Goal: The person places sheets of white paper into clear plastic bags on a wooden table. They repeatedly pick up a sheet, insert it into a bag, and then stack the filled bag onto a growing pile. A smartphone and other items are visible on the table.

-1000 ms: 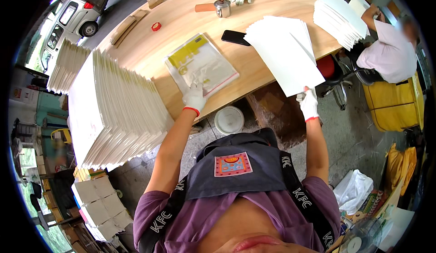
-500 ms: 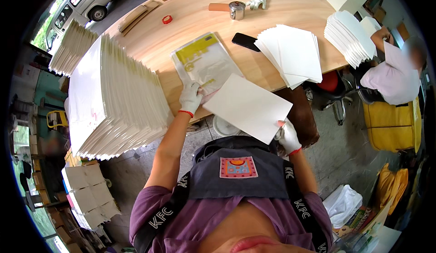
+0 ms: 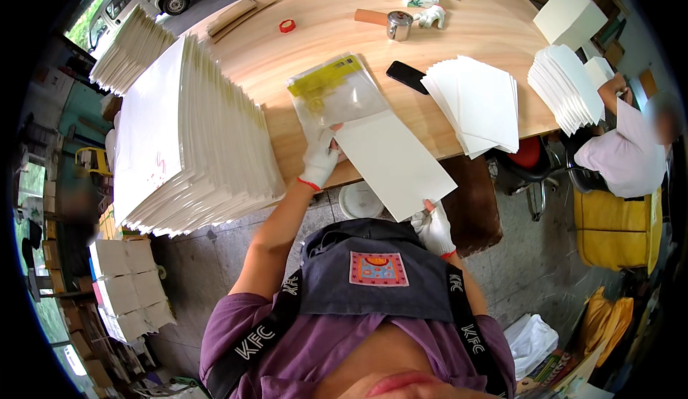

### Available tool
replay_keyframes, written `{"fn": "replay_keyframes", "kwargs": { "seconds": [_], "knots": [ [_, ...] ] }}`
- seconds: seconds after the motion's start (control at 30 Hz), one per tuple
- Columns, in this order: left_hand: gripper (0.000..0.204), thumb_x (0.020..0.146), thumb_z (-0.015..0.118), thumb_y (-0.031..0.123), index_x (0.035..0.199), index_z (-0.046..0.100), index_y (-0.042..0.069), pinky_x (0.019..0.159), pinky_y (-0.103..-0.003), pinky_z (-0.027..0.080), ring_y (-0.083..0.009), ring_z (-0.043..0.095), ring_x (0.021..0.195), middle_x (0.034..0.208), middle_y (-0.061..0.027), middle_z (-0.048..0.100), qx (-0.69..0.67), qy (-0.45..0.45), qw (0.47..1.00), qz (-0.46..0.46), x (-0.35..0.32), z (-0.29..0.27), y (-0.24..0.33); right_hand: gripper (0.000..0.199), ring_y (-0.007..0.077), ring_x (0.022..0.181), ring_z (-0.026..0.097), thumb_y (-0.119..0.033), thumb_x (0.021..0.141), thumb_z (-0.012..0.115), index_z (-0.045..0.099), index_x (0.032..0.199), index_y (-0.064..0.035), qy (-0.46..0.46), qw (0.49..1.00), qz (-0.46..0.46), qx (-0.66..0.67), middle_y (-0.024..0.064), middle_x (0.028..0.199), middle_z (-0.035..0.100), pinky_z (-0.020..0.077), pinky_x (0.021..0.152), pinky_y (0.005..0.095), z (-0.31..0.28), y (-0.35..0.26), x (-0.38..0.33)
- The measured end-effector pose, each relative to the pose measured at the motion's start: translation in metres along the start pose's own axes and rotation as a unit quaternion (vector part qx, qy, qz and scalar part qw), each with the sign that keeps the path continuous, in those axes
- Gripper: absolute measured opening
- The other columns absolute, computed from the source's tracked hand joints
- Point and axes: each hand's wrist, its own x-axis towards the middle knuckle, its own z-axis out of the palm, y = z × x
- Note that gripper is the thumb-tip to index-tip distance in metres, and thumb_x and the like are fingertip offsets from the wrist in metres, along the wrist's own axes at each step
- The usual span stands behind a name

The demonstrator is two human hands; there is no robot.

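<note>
My left hand (image 3: 319,159), in a white glove, presses on the near end of a clear plastic bag (image 3: 337,94) with a yellow printed top that lies flat on the wooden table (image 3: 287,62). My right hand (image 3: 434,228), also gloved, grips the near corner of a white sheet (image 3: 394,162). The sheet's far end touches the bag's mouth beside my left hand, and its near end hangs over the table edge.
A tall stack of white sheets (image 3: 186,134) stands at my left. Smaller white stacks (image 3: 476,102) (image 3: 566,87) lie to the right, with a black phone (image 3: 407,77), a metal cup (image 3: 399,25) and red tape (image 3: 287,26). Another person (image 3: 631,148) sits at the right.
My right hand has brought the white sheet from the right-hand pile down and left to the bag's mouth. My left hand has stayed on the bag.
</note>
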Motion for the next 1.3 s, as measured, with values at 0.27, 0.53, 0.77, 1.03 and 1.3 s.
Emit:
{"fn": "replay_keyframes", "kwargs": {
  "seconds": [0.27,0.53,0.77,1.03,1.3],
  "knots": [
    [0.051,0.093,0.044,0.035,0.137,0.037,0.010,0.095,-0.039,0.045,-0.0272,0.057,0.108,0.136,-0.0120,0.045,-0.810,0.009,0.466,-0.356,-0.032,0.087,0.003,0.018,0.0194,0.062,0.063,-0.018,0.095,0.050,0.048,0.106,-0.0044,-0.077,0.994,-0.030,-0.074,0.0094,0.081,0.059,0.0547,0.050,0.0321,-0.004,-0.005,-0.008],
    [0.053,0.096,0.031,0.045,0.135,0.039,0.010,0.091,-0.038,0.048,-0.0272,0.056,0.109,0.126,-0.0135,0.053,-0.642,-0.043,0.710,-0.286,-0.111,0.121,-0.024,0.019,0.0299,0.079,0.066,-0.011,0.098,0.038,0.043,0.115,-0.0030,-0.101,0.989,0.023,-0.105,0.0165,0.093,0.058,0.0583,0.068,0.0396,0.005,0.009,0.001],
    [0.022,0.094,0.044,0.014,0.111,0.057,0.006,0.070,-0.034,0.058,-0.0247,0.066,0.080,0.096,-0.0094,0.064,-0.523,-0.082,0.661,-0.532,-0.146,0.100,-0.007,0.035,0.0307,0.113,0.053,-0.024,0.100,0.036,0.042,0.128,-0.0027,-0.060,0.989,0.098,0.092,0.0164,0.120,0.054,0.0474,0.098,0.0394,0.002,0.084,0.109],
    [0.033,0.092,0.045,0.018,0.123,0.050,0.006,0.086,-0.041,0.051,-0.0282,0.061,0.099,0.116,-0.0135,0.059,-0.531,-0.086,0.658,-0.527,-0.152,0.033,-0.008,0.026,0.0112,0.070,0.058,-0.006,0.089,0.040,0.059,0.106,-0.0029,-0.184,0.846,0.015,-0.500,0.0078,0.083,0.062,0.0494,0.063,0.0243,0.034,0.060,0.080],
    [0.027,0.091,0.043,0.011,0.111,0.056,-0.002,0.068,-0.031,0.057,-0.0226,0.067,0.080,0.103,-0.0132,0.065,-0.441,-0.041,0.751,-0.489,-0.137,0.005,-0.021,0.014,0.0313,0.076,0.064,-0.024,0.089,0.048,0.050,0.098,-0.0137,-0.266,0.403,-0.195,-0.854,0.0101,0.082,0.066,0.0478,0.065,0.0445,0.079,0.099,0.103]
  ]
}}
